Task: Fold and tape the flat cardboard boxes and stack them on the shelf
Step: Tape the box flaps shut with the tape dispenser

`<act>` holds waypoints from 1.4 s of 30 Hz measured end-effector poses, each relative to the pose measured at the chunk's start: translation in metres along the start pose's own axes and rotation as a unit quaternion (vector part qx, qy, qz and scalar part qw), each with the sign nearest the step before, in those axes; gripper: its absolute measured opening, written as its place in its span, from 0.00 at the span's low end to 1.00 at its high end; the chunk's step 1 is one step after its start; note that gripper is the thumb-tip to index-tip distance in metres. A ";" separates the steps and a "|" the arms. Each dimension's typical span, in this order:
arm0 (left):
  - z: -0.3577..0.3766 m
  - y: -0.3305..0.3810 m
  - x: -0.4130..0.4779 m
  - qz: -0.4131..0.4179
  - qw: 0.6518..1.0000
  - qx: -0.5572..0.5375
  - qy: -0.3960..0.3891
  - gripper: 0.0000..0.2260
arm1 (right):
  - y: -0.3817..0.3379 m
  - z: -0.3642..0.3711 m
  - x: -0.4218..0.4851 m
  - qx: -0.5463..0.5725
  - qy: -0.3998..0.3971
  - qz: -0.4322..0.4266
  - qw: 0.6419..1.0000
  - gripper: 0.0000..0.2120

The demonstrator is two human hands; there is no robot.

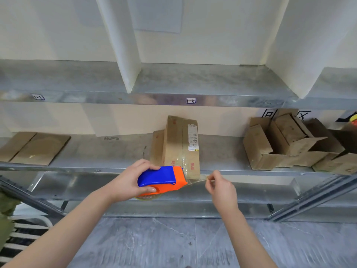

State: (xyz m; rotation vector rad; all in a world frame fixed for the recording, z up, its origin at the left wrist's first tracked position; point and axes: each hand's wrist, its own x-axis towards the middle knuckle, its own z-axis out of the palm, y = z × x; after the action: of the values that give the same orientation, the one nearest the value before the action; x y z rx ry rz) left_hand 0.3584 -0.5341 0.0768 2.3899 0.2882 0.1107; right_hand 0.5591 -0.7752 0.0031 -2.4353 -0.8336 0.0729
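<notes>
We have the long brown cardboard box with a white label (181, 144) lying on the middle grey metal shelf (100, 149). Its near end is at the shelf's front edge, and it seems to lean on a second brown piece just beside it. Just in front of that end, our left grip (133, 182) is curled round the blue and orange plastic tape dispenser (160, 176), fingers over the top and thumb beneath. Our right grip (222, 188) pinches the free end of the clear tape strip (195, 180) between thumb and fingertips. The strip is drawn out from the dispenser's mouth, across the box's near end.

We judge the taping step to be in hand: the box looks folded, though we cannot tell whether its seam is sealed. The next move calls for laying the strip flat along the seam, pressing it down and tearing it off.

Further left on the shelf lies a flat brown cardboard sheet (34, 147), and to the right a heap of open brown cardboard boxes (286, 144).
</notes>
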 end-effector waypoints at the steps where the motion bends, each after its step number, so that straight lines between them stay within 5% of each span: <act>1: 0.002 0.001 0.002 0.006 1.000 0.002 0.002 0.25 | -0.001 0.002 -0.001 0.048 -0.019 0.018 0.998 0.07; 6: 0.004 0.000 0.005 0.018 1.000 0.007 0.009 0.26 | -0.004 0.004 -0.004 0.342 -0.101 0.118 0.927 0.11; 11: 0.010 0.003 0.007 0.017 1.000 0.003 0.006 0.26 | -0.004 0.007 -0.006 0.483 -0.130 0.176 0.848 0.08; 16: 0.013 0.006 0.011 0.014 1.000 0.016 0.004 0.27 | 0.005 0.005 -0.005 0.631 -0.169 0.224 0.723 0.14; 18: 0.013 0.004 0.011 0.014 1.000 0.021 0.007 0.27 | 0.009 0.004 -0.006 0.652 -0.163 0.226 0.705 0.09; 24: 0.018 0.005 0.011 0.032 0.999 0.038 0.005 0.28 | 0.004 0.012 -0.004 0.461 -0.069 0.223 0.856 0.07; 28: 0.019 0.003 0.011 0.033 0.999 0.040 0.016 0.29 | 0.013 0.017 -0.003 0.447 -0.116 0.251 0.851 0.15; 33: 0.019 0.004 0.013 0.038 0.998 0.053 0.005 0.28 | 0.015 0.024 -0.004 0.479 -0.063 0.293 0.825 0.02; 42: -0.010 -0.011 0.012 -0.021 0.999 0.041 0.009 0.31 | 0.017 0.020 0.018 0.386 0.001 0.267 0.883 0.03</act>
State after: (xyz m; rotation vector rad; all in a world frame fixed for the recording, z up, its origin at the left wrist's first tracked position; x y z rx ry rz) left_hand 0.3664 -0.5166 0.0764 2.4640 0.3577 0.1028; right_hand 0.5786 -0.7665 -0.0206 -1.8084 -0.0498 0.5058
